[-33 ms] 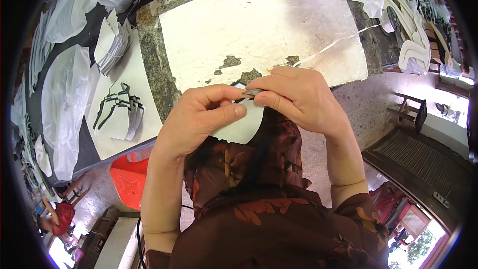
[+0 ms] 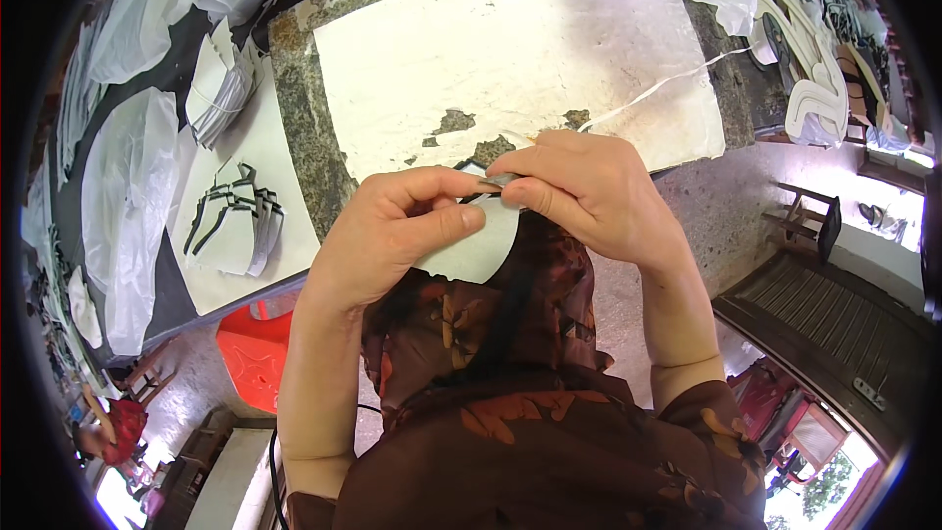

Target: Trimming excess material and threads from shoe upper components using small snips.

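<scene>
**Two hands pinched on one pale cut piece above a stone table**

One pale grey, round-edged flat piece of sheet material (image 2: pixel 478 247) sits between both hands, held over the person's lap just in front of the near edge of the table; the left hand (image 2: pixel 392 236) clamps it with thumb on top and fingers curled under; the right hand (image 2: pixel 589 191) pinches its upper edge, fingertips meeting the left hand's; the two hands are together, touching at the fingertips; a small dark tool or edge shows at the pinch, too small to tell.

One grey speckled stone table (image 2: pixel 304 137) carries one large cream sheet with worn, flaked patches (image 2: pixel 510 49); one thin white cord (image 2: pixel 657 88) runs across that sheet toward the right hand.

To the left, one pale board (image 2: pixel 245 285) bears two stacks of cut pieces: one fanned stack of white pieces with dark edges (image 2: pixel 234 221), and one bundle of white pieces tied with a band (image 2: pixel 221 88); clear plastic bags (image 2: pixel 128 196) lie beyond them, count unclear.

One red plastic stool (image 2: pixel 250 348) stands below the board; white curved cut-outs (image 2: pixel 814 88) lie far right, number uncertain; no labels or signs are legible.
</scene>
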